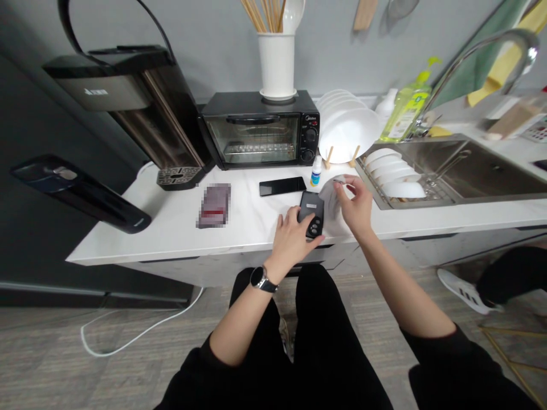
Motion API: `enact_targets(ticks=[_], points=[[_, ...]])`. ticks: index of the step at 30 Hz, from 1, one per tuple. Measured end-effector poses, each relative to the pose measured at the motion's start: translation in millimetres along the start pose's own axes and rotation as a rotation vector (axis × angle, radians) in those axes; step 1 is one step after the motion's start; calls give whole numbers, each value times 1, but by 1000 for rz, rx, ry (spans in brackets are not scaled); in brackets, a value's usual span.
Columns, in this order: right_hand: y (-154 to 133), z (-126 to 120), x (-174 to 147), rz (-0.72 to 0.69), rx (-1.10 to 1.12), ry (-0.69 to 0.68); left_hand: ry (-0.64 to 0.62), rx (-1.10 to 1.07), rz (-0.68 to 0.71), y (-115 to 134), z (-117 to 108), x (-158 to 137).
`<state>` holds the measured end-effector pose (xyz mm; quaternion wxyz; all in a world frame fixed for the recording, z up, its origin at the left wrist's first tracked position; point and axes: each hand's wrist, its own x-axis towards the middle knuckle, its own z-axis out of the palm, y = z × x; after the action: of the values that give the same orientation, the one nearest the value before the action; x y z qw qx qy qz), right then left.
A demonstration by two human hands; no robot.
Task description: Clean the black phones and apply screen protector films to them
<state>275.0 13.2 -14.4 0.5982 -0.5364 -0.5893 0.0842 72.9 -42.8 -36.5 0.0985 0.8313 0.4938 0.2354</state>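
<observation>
On the white counter lies a dark phone (311, 204), back side up, with its round camera lenses near the front edge. My left hand (291, 234) steadies it, fingers over its left side and thumb by its lower end. A thin see-through film (331, 206) stands or lies just right of this phone; whether they touch is unclear. My right hand (358, 205) pinches the film's upper edge between thumb and fingertips. Behind sit a second phone (282, 186), dark screen up, and a small spray bottle (315, 172) with a blue and yellow label.
A toaster oven (260, 139) stands at the back, bearing a white utensil holder (277, 65). White plates (348, 136) are racked beside the sink (491, 171). Leftward are a blurred-out packet (215, 205), a black vacuum (81, 193) and a water dispenser (149, 114). Another person's shoe (464, 290) shows at right.
</observation>
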Motion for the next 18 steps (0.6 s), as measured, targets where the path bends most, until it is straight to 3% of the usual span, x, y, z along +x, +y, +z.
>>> enact_targets(ticks=[2,4,8,9,11,14,18], points=[[2,-4,3,-66,-69,71,-51,-38,61,-13,-10,1],[6,-5,-2,-104,-162,-12,-131,-66,121,-30,-23,0],[17,0,-26,-203,-341,-570,-177,-95,109,-58,-44,-4],[19,1,-32,-212,-373,-655,-164,-106,101,-63,-46,-5],[21,1,-41,-208,-429,-704,-138,-135,103,-71,-49,-6],[17,7,-48,-213,-507,-667,-128,-234,88,-77,-47,-5],[-6,36,-58,-299,-468,-710,-139,-316,-1,-79,-42,-1]])
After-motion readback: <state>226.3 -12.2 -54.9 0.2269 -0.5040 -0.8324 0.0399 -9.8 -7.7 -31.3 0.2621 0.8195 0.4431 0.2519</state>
